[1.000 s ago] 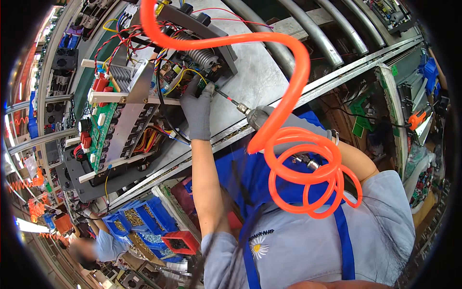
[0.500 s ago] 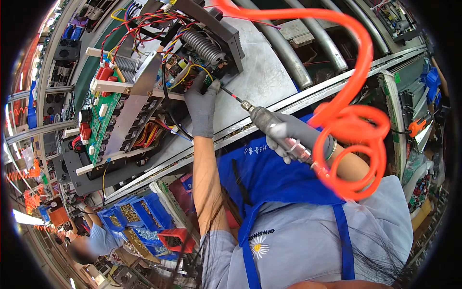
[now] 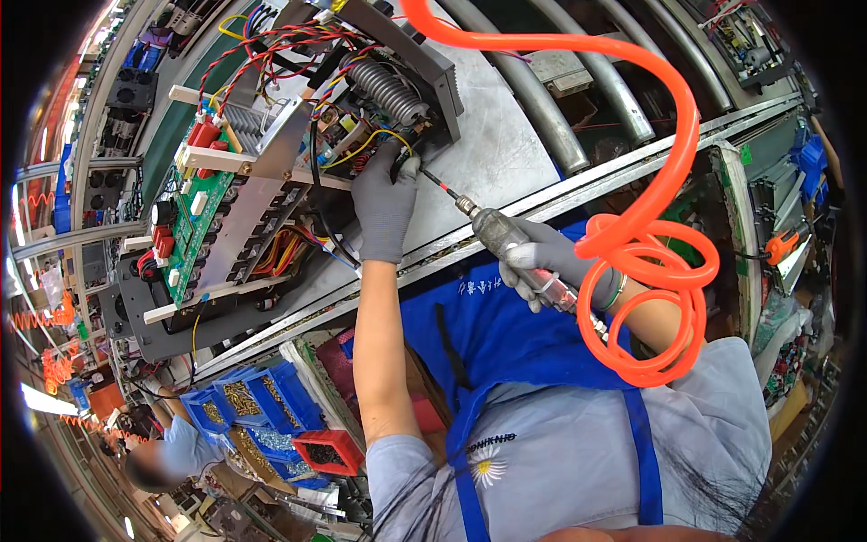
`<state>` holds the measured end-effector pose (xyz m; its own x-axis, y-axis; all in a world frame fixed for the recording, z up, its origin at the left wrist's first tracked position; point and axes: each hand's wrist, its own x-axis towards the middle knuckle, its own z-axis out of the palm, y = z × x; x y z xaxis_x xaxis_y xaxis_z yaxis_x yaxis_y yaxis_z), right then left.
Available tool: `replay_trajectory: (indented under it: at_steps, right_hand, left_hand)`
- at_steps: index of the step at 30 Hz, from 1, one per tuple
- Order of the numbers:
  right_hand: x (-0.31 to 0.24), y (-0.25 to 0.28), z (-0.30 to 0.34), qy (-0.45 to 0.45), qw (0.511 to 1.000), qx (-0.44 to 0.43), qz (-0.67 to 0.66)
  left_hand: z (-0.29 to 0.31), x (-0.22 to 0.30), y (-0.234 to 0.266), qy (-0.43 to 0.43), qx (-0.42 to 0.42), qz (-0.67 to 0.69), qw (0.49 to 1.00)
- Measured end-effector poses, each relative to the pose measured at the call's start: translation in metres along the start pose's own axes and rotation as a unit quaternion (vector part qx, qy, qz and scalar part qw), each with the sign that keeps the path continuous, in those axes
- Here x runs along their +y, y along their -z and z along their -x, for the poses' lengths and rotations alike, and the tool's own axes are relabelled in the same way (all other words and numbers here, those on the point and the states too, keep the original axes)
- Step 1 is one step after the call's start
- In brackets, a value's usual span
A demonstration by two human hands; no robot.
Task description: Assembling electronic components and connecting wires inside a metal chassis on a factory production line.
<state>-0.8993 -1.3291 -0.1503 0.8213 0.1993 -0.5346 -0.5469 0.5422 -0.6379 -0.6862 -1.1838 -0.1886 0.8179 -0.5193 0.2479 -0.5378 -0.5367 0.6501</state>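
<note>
My right hand [image 3: 564, 256], in a grey glove, is wrapped round a pneumatic screwdriver [image 3: 495, 231] with a red-banded bit. The bit points up and left at the lower edge of an electronic unit with a ribbed grey coil [image 3: 384, 88] and a dark end panel [image 3: 411, 59]. Beside the bit's tip, my gloved left hand [image 3: 386, 208] has its fingers bent together against the unit. Whatever they pinch is hidden. Yellow and red wires [image 3: 271, 41] loop over the unit. Its green circuit board [image 3: 200, 221] with red parts stands to the left of my left hand.
An orange air hose [image 3: 673, 117] arches from the top and coils beside my right forearm. A metal plate [image 3: 506, 135] lies under the unit, next to steel rollers [image 3: 605, 86]. Blue bins [image 3: 298, 397] and a red bin [image 3: 330, 449] of small hardware stand lower left, near another person [image 3: 181, 447].
The hose coil has swung slightly down and left. My left hand and the screwdriver have shifted only a little to the right, with the bit still beside the left fingers.
</note>
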Motion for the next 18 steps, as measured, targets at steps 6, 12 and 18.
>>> replay_trajectory:
  at_steps: [6, 12, 18]
  right_hand:
    - [0.026, 0.022, -0.016, 0.001, 0.999, -0.029, 0.012]
    - [0.050, 0.036, -0.030, 0.185, 0.976, -0.014, 0.112]
    - [0.067, 0.019, -0.047, 0.252, 0.909, 0.107, 0.315]
  left_hand:
    - [0.002, -0.008, -0.007, 0.002, 0.033, -0.006, 0.999]
    - [0.010, -0.009, -0.020, -0.119, 0.064, -0.169, 0.976]
    - [0.013, -0.012, -0.026, -0.102, 0.115, -0.155, 0.976]
